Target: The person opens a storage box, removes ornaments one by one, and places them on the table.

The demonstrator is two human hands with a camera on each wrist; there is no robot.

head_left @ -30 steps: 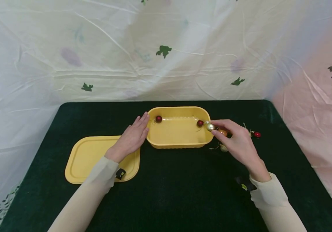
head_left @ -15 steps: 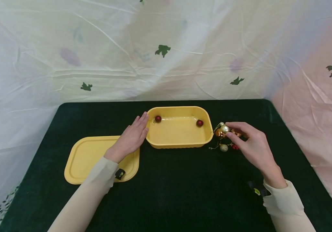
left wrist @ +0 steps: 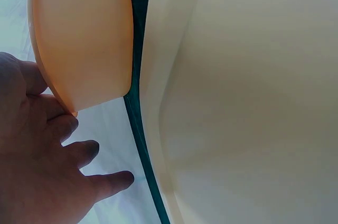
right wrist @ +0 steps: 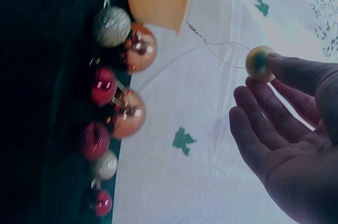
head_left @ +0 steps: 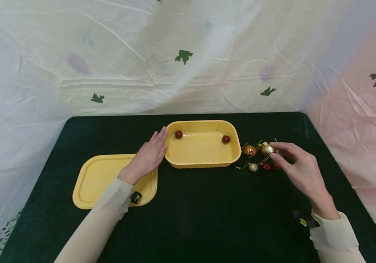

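Observation:
My right hand (head_left: 303, 171) pinches a gold bauble (head_left: 267, 149) between thumb and fingertips, above a cluster of small Christmas baubles. In the right wrist view a thin loop of cord trails from the gold bauble (right wrist: 259, 64). Straight fingers of my left hand (head_left: 148, 155) touch the left rim of a yellow plastic container (head_left: 204, 165). Inside it lie two dark red baubles, one at the left (head_left: 178, 134) and one at the right (head_left: 226, 139). Beside its right end are a copper bauble (head_left: 249, 151), a silver glitter bauble (head_left: 253, 167) and a red bauble (head_left: 266, 166).
The matching yellow lid (head_left: 99, 182) lies flat on the dark green tablecloth (head_left: 188, 212), partly beneath my left forearm. In the right wrist view, a second copper bauble (right wrist: 128, 114) and several smaller ones line up. A pale patterned sheet (head_left: 125, 54) hangs behind the table.
My right hand has moved right, from the container's right rim to over the bauble cluster, still pinching the gold bauble. The left hand has stayed at the container's left rim.

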